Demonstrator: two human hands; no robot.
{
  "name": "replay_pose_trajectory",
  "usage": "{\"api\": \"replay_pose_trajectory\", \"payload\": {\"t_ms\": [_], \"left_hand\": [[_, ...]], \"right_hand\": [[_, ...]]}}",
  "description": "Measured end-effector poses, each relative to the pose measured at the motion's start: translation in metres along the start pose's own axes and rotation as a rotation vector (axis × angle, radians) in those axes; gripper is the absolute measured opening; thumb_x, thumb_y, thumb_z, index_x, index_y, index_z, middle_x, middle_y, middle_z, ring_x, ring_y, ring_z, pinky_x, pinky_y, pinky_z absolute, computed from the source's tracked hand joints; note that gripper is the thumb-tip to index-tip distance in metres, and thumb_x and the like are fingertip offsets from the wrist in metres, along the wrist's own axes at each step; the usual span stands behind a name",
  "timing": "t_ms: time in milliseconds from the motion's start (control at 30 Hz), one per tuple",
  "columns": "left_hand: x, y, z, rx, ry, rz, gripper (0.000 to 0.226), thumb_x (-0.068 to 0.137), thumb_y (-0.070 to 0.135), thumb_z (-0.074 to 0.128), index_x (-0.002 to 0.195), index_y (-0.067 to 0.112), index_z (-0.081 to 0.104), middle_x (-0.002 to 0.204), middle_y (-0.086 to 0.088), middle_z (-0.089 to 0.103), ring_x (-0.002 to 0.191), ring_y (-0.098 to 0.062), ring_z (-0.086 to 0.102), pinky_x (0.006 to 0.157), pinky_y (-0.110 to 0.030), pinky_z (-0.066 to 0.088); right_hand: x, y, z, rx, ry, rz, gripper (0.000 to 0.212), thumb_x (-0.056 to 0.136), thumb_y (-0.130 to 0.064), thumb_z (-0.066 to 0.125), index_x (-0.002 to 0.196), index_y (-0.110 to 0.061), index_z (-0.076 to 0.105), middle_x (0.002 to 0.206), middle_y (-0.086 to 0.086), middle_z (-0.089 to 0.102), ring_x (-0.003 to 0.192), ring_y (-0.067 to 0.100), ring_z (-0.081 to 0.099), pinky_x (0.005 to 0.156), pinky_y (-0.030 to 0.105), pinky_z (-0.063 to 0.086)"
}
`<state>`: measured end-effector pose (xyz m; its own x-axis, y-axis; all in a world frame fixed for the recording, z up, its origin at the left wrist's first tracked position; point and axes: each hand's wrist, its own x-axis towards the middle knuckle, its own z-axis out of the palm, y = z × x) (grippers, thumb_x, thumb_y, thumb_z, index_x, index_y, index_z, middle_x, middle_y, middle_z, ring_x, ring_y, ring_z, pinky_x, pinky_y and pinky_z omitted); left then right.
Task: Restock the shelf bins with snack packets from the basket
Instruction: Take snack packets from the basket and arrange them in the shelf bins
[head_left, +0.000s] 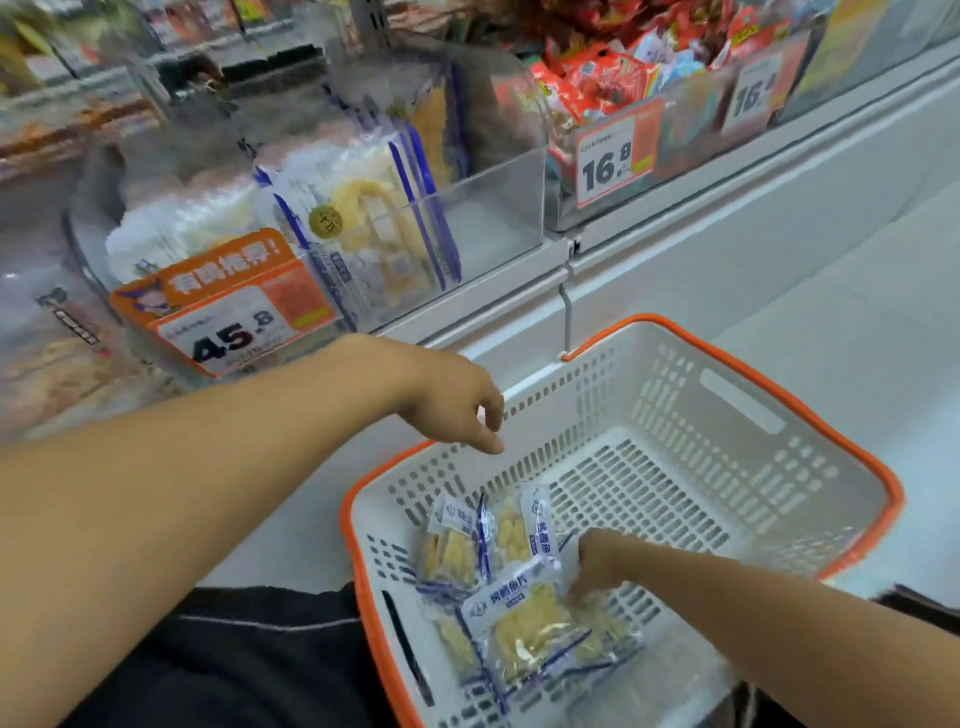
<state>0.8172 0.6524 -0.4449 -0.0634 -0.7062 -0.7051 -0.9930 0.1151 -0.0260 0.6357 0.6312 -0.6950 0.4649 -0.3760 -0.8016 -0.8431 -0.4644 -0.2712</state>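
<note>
packets (524, 597) heaped in basket (779, 410) near-left corner | right hand (597, 564) on heap's right edge, fingers curled into top packet, grip likely | left hand (457, 410) over basket's far-left rim, loosely curled, empty | bin (488, 208) beyond basket

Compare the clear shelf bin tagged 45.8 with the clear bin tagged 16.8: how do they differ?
The clear plastic bin with the 45.8 tag holds white-and-blue packets of pale yellow snack standing upright, with bare space at its right end. The clear plastic bin with the 16.8 tag is heaped with mostly red packets lying jumbled. The first sits left, the second right. Both are transparent and carry orange-and-white price labels.
</note>
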Motion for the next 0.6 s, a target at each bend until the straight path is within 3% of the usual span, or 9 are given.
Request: {"api": "replay_pose_trajectory", "payload": {"t_ms": [67, 100, 200, 300, 467, 600], "left_hand": [[0.002, 0.001, 0.003, -0.001, 0.002, 0.008, 0.046, 0.096, 0.055, 0.049, 0.134, 0.029, 0.053, 0.123, 0.007, 0.059, 0.096, -0.013, 0.051, 0.086, -0.030, 0.041], [0.003, 0.000, 0.003, -0.003, 0.009, 0.010, 0.046, 0.096, 0.056, 0.049, 0.133, 0.030, 0.053, 0.124, 0.007, 0.060, 0.097, -0.013, 0.052, 0.088, -0.030, 0.042], [0.002, -0.002, 0.001, -0.026, 0.032, 0.012, 0.046, 0.096, 0.056, 0.049, 0.133, 0.030, 0.055, 0.123, 0.007, 0.061, 0.099, -0.013, 0.055, 0.088, -0.029, 0.042], [-0.001, -0.004, -0.001, -0.042, 0.037, 0.001, 0.045, 0.095, 0.057, 0.049, 0.131, 0.030, 0.057, 0.122, 0.007, 0.063, 0.104, -0.014, 0.058, 0.088, -0.029, 0.043], [-0.005, -0.004, 0.004, -0.026, 0.016, -0.016, 0.046, 0.095, 0.058, 0.049, 0.132, 0.030, 0.056, 0.123, 0.007, 0.062, 0.105, -0.014, 0.056, 0.089, -0.029, 0.043], [-0.009, -0.006, 0.005, -0.022, 0.034, -0.014, 0.051, 0.094, 0.058, 0.051, 0.135, 0.029, 0.053, 0.127, 0.008, 0.060, 0.104, -0.014, 0.055, 0.091, -0.029, 0.043]], "right_hand": [[0.002, 0.002, 0.001, -0.083, -0.006, -0.009, 0.040, 0.095, -0.040, 0.063, 0.067, -0.014, 0.050, 0.067, -0.001, 0.041, 0.087, 0.017, 0.046, 0.077, 0.028, 0.040], [0.006, 0.005, 0.004, -0.085, 0.006, 0.004, 0.039, 0.095, -0.038, 0.063, 0.067, -0.014, 0.052, 0.068, 0.002, 0.045, 0.085, 0.017, 0.048, 0.079, 0.030, 0.045], [0.022, 0.014, 0.012, 0.028, 0.091, 0.017, 0.027, 0.085, -0.035, 0.076, 0.097, -0.010, 0.076, 0.092, 0.005, 0.069, 0.084, 0.017, 0.060, 0.088, 0.030, 0.055], [0.027, 0.013, 0.021, 0.108, 0.112, -0.007, 0.027, 0.081, -0.027, 0.080, 0.103, -0.011, 0.077, 0.105, 0.005, 0.074, 0.098, 0.019, 0.069, 0.089, 0.029, 0.056], [0.018, 0.018, 0.008, 0.419, 0.003, -0.042, 0.008, 0.089, -0.008, 0.072, 0.094, -0.005, 0.067, 0.088, 0.011, 0.068, 0.070, 0.023, 0.069, 0.063, 0.034, 0.062], [-0.016, 0.010, -0.072, 0.437, -0.037, -0.162, 0.001, 0.091, 0.001, 0.067, 0.089, 0.001, 0.066, 0.088, 0.014, 0.070, 0.069, 0.024, 0.072, 0.068, 0.045, 0.063]]}}
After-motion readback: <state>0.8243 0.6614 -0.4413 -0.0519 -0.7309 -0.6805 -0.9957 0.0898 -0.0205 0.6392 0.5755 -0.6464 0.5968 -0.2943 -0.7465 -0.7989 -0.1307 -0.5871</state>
